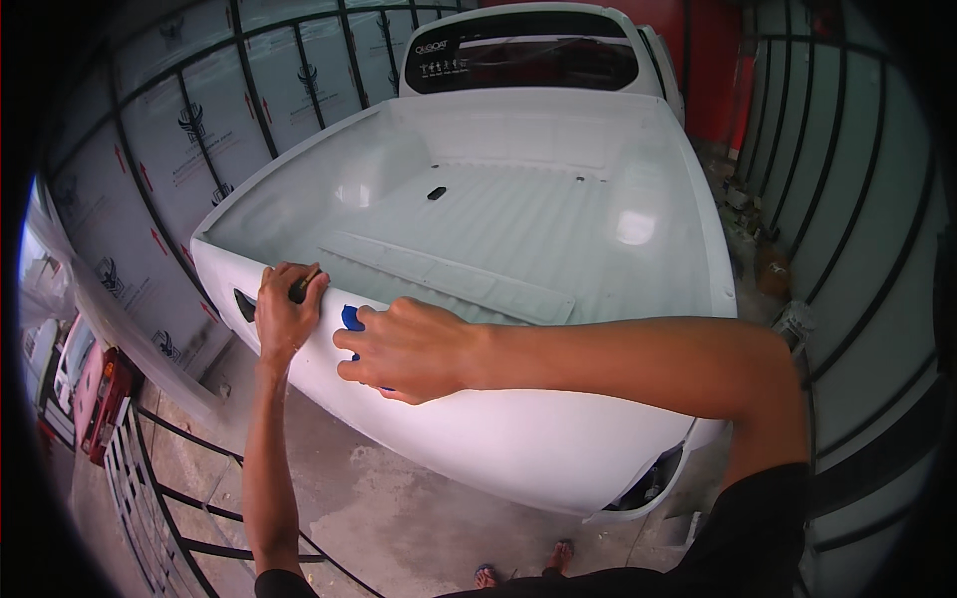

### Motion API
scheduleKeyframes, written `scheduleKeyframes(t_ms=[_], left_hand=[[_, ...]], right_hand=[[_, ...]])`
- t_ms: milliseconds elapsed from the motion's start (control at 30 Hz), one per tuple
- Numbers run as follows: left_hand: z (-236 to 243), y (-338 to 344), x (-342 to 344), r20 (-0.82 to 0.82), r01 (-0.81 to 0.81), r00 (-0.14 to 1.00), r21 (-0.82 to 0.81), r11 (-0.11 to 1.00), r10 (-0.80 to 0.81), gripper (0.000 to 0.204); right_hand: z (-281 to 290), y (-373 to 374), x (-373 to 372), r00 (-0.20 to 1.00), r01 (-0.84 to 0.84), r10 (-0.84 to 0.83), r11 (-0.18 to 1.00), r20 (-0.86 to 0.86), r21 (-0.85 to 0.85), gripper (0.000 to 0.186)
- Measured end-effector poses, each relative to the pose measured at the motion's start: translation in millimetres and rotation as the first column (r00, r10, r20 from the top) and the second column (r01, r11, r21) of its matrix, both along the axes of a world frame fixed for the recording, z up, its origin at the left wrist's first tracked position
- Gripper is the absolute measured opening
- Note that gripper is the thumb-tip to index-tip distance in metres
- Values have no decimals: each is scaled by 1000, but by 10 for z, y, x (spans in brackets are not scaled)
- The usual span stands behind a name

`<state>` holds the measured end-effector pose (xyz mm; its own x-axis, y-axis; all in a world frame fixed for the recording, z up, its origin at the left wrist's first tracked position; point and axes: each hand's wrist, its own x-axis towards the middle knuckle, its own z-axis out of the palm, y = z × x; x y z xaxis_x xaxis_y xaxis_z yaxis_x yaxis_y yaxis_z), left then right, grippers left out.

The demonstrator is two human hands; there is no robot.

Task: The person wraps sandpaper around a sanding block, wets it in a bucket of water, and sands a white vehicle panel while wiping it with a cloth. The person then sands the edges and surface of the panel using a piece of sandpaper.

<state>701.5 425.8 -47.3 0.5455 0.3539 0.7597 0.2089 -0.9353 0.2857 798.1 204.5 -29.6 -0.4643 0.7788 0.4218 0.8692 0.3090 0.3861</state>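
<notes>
The white pickup truck bed fills the middle of the view, with its near outer panel facing me. My left hand is at the panel's top edge, its fingers closed round a small dark thing whose kind I cannot make out. To the right of it, my right hand lies against the outer panel, fingers bent over a blue pad-like piece. Most of that piece is hidden under the fingers. Left of my left hand, a dark opening shows in the panel.
Beyond the bed stands the cab with its dark rear window. Sheeted walls with dark bars flank the truck on both sides. A black metal railing curves at the lower left. Assorted items sit along the right wall.
</notes>
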Motion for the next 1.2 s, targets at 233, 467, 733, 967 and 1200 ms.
scheduleKeyframes(t_ms=[233, 467, 733, 967, 1200], left_hand=[[-22, 76, 1, -8, -210, 978, -2, 978, 210, 24], [271, 800, -379, -108, -444, 893, -43, 895, 438, 30], [56, 680, -473, -85, -191, 979, -54, 980, 186, 27], [-4, 226, -302, 7, -9, 1000, 136, 991, 9, 28], [-100, 1141, -348, -23, -117, 993, 33, 993, 118, 25]], right_hand=[[-39, 144, -7, 1000, -13, 13, 999, 5, 36, 14], [123, 163, -243, 997, -56, 58, 998, -43, 30, 16], [87, 166, -197, 998, -32, 30, 998, -54, -50, 21], [6, 210, -36, 998, -41, 41, 999, -37, 17, 20], [-20, 286, -169, 995, -74, 75, 997, -73, 11, 17]])
